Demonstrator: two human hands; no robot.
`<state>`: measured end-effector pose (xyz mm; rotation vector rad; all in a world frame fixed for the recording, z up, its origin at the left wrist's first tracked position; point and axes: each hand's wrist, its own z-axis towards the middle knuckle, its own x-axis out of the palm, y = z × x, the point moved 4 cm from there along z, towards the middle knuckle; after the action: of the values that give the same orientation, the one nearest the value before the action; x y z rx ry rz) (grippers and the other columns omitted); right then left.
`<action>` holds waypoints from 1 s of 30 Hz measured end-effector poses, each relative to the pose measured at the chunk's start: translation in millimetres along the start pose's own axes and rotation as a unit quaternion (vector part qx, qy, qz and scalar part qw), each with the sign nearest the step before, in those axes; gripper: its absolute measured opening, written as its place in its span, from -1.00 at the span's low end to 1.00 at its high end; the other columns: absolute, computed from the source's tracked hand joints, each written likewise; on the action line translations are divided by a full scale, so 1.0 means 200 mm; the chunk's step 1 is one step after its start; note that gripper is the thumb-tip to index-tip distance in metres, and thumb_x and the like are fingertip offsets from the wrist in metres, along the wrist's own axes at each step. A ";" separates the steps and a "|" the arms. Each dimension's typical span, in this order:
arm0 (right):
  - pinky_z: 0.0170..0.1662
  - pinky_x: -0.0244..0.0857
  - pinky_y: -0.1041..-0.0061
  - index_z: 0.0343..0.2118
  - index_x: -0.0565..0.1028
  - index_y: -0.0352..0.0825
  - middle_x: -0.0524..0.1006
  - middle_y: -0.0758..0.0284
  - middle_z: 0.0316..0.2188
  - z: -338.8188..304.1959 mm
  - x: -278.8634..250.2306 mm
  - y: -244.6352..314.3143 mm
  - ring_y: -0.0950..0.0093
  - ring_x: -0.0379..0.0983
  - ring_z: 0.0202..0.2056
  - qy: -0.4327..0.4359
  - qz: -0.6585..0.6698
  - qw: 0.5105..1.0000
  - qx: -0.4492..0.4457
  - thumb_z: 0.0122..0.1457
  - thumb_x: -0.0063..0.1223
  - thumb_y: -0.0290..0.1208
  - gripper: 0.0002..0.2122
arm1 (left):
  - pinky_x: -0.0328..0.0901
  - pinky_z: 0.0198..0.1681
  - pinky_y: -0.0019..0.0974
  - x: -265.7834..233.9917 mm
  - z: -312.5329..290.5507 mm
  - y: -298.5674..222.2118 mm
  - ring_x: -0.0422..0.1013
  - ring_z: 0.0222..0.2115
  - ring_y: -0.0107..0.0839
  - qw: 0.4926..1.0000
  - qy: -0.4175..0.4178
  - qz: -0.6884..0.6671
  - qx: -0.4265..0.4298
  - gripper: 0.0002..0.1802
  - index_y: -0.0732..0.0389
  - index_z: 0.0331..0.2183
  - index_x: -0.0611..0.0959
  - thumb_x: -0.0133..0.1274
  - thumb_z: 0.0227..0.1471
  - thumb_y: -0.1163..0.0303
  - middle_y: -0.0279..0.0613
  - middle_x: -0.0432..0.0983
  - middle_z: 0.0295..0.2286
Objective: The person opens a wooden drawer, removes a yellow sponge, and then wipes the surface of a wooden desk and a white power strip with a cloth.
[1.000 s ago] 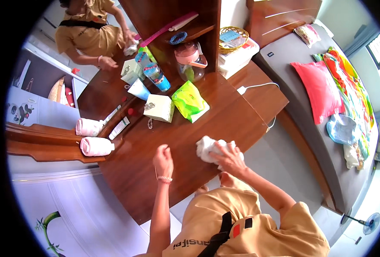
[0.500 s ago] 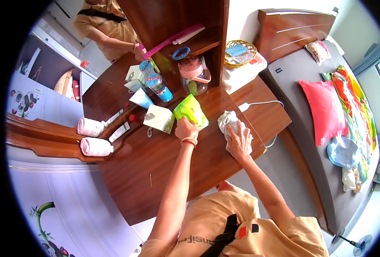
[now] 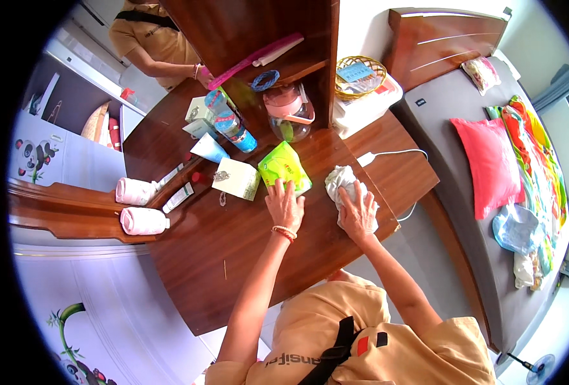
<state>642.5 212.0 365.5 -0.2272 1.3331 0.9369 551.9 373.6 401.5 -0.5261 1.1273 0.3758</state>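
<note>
My left hand [image 3: 285, 206] lies at the near edge of a bright green soft packet [image 3: 283, 165], fingers stretched out and the tips against it. On the right, my right hand [image 3: 358, 210] presses flat on a crumpled white cloth [image 3: 340, 179], its fingers spread over the top. Both hands rest on the brown wooden dressing table [image 3: 233, 237]. Left of the packet stands a cream box [image 3: 236, 178] with a clear ornament on top. Behind it are a white and blue tube [image 3: 210, 149] and a blue-labelled bottle [image 3: 238, 135].
A pink-lidded clear jug [image 3: 289, 119] stands under the shelf. Rolled pink towels [image 3: 144, 219] and a flat tube [image 3: 178, 197] lie by the mirror. A white cable [image 3: 393, 153] crosses the table's right part. The bed [image 3: 451, 167] is at the right, a wicker basket [image 3: 360, 77] behind.
My left hand has let go of the green packet and spread its fingers, shifting slightly nearer to me. My right hand stays on the cloth.
</note>
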 end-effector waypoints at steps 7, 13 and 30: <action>-0.15 0.18 0.04 -0.05 0.37 0.01 0.12 0.18 0.10 0.01 0.01 -0.03 0.05 0.15 -0.07 -0.022 -0.008 1.000 -0.009 -0.12 0.08 -0.46 -0.53 | 0.26 -0.30 -0.13 -0.12 -0.08 0.01 0.29 -0.35 -0.12 0.995 -0.024 -0.086 0.054 -0.87 0.26 -0.48 0.49 0.10 -0.20 0.53 -0.14 0.30 -0.43; -0.12 0.12 0.01 -0.09 0.40 -0.04 0.16 0.22 0.08 0.03 0.00 -0.01 0.05 0.12 -0.03 0.024 0.020 0.999 0.011 -0.12 0.11 -0.41 -0.58 | 0.29 -0.31 -0.15 -0.40 -0.44 0.09 0.30 -0.35 -0.14 0.989 0.034 -0.132 0.052 -0.90 0.28 -0.49 0.50 0.07 -0.19 0.56 -0.13 0.30 -0.42; -0.15 0.18 0.18 -0.17 0.47 -0.07 0.27 0.44 -0.04 0.46 0.16 0.47 0.23 0.18 -0.09 0.006 0.108 0.985 -0.133 -0.19 0.13 -0.45 -0.60 | 0.12 -0.08 -0.01 -0.45 -0.83 0.31 0.22 -0.19 0.04 0.983 0.030 -0.139 -0.113 -0.49 0.30 -0.18 0.42 -0.25 -0.31 0.70 0.07 0.32 -0.25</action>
<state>643.0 344.4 396.6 -0.2974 1.2590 1.3004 360.0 326.9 417.9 -0.8902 1.0560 0.2467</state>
